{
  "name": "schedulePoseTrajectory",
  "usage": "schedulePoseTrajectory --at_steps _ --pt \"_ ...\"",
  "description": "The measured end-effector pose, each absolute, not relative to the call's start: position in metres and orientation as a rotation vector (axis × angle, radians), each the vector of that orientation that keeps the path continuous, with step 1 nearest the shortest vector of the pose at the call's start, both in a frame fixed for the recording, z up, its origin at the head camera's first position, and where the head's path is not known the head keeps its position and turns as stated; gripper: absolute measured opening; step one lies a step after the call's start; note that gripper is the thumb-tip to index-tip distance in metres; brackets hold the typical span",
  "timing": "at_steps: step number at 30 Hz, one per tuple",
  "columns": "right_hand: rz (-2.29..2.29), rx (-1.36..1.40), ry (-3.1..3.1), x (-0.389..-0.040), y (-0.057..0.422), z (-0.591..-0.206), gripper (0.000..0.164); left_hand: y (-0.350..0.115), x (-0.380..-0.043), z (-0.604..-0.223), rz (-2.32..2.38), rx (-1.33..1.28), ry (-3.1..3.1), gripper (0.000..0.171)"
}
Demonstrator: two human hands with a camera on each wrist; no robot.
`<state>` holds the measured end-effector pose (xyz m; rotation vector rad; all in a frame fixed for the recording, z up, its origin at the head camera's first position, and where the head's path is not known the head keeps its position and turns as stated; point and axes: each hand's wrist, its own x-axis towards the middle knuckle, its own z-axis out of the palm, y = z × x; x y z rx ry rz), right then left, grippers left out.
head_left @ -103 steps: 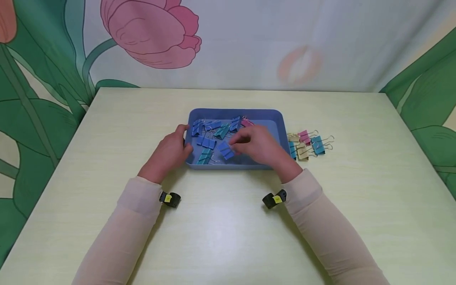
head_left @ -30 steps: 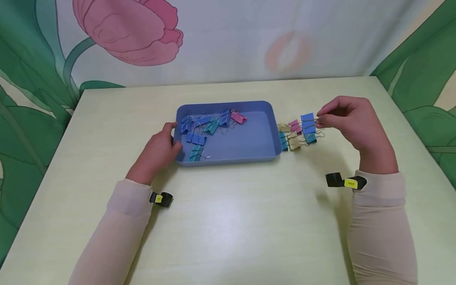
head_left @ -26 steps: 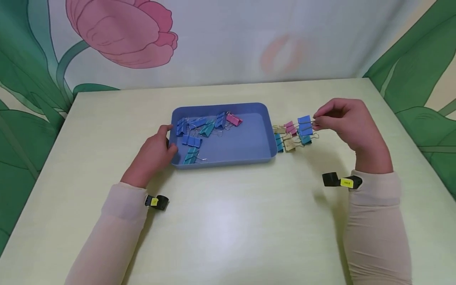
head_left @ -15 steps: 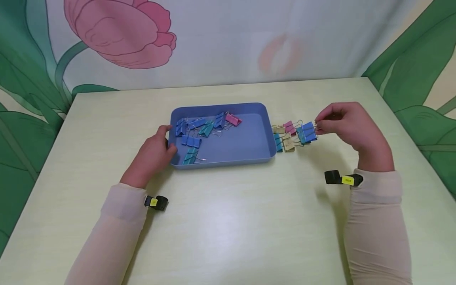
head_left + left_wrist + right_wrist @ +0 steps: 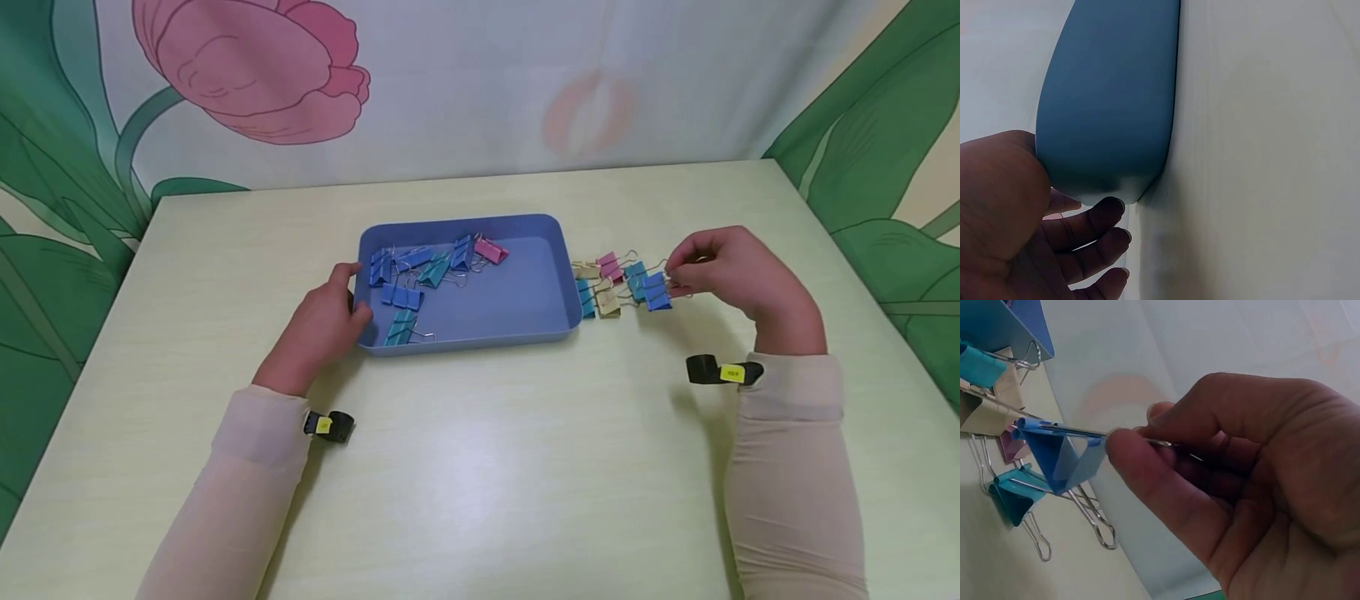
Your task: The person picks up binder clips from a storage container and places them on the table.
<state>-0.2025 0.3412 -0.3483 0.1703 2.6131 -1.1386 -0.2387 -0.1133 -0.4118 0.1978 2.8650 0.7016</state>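
Note:
My right hand [image 5: 716, 271] pinches one wire handle of a blue binder clip [image 5: 657, 292] between thumb and index finger. This clip overlaps the right end of the group beside the tray; in the right wrist view the blue binder clip [image 5: 1060, 453] hangs tilted, its other wire handle sticking out free. Close by are a teal binder clip [image 5: 636, 279], a pink binder clip [image 5: 610, 267] and a cream binder clip [image 5: 608, 303]. My left hand [image 5: 318, 329] holds the left end of the blue tray [image 5: 517, 321], thumb at the rim and other fingers loosely bent outside.
Several blue clips, two teal clips [image 5: 401, 327] and one pink clip [image 5: 491, 250] lie in the tray's left half. Another teal clip [image 5: 586, 298] lies against the tray's right wall. A flowered curtain [image 5: 465, 92] hangs behind the pale table [image 5: 480, 483].
My right hand took the blue binder clip from the tray to the group on the right, then lowered it and shifted it toward the front. My left hand stays at the tray.

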Motion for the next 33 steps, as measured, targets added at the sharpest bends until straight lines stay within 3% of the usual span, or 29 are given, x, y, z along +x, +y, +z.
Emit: schedulePoseTrajectory --at_steps 33 --pt "-1.240 0.103 2.379 -0.218 0.351 -0.393 0.025 -0.114 -0.239 -0.413 0.693 0.166 2.838 0.060"
